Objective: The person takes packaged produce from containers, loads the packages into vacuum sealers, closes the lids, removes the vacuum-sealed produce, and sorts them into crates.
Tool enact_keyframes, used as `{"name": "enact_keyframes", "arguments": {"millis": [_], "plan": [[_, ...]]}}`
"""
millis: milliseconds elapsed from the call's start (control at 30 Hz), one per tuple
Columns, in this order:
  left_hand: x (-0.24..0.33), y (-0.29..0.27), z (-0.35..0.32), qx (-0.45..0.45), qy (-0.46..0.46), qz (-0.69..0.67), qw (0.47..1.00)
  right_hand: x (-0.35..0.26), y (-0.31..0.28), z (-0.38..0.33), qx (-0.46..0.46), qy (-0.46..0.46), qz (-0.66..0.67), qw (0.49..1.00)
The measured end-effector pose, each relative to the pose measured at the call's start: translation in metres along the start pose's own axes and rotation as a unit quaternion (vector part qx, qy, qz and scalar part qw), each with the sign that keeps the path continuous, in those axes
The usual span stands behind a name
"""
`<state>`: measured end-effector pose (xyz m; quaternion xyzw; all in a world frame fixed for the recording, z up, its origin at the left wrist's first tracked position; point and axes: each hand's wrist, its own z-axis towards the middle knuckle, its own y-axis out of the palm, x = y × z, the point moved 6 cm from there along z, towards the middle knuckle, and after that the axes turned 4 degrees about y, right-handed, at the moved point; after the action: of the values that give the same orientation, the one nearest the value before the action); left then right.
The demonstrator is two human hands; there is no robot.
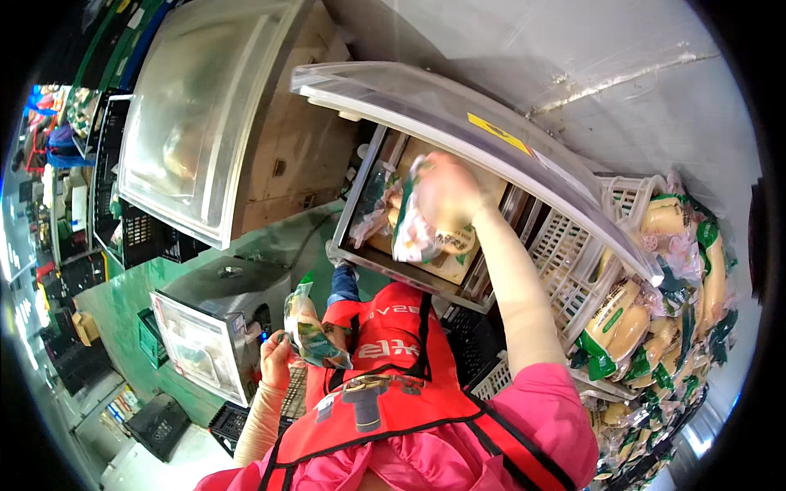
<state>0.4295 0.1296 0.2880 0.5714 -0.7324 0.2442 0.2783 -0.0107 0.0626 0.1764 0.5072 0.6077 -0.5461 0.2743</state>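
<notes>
Now the left hand pinches one bag — right hand, grip unclear, overlaps another bag.

From where I stand, a big brown-sided cabinet with a cloudy, clear front is the room's landmark, and to its right rises a pale grey wall, scuffed and crossed by a rough seam. The worn green floor spreads out on the cabinet's near side, where a smaller dark case with a clear front stands, while black slatted crates sit just to the cabinet's left. Farther left of it runs cluttered dark shelving, with bright white lights glaring beyond.
</notes>
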Motion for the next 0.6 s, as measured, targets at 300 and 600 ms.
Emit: {"name": "enact_keyframes", "arguments": {"millis": [300, 600], "plan": [[0.000, -0.014, -0.036, 0.071, 0.040, -0.080, 0.993, 0.091, 0.098, 0.068, -0.287, 0.232, -0.021, 0.929], [0.048, 0.006, -0.008, -0.060, 0.096, 0.018, 0.993, 0.021, 0.024, -0.045, -0.011, 0.130, -0.125, 0.984]]}}
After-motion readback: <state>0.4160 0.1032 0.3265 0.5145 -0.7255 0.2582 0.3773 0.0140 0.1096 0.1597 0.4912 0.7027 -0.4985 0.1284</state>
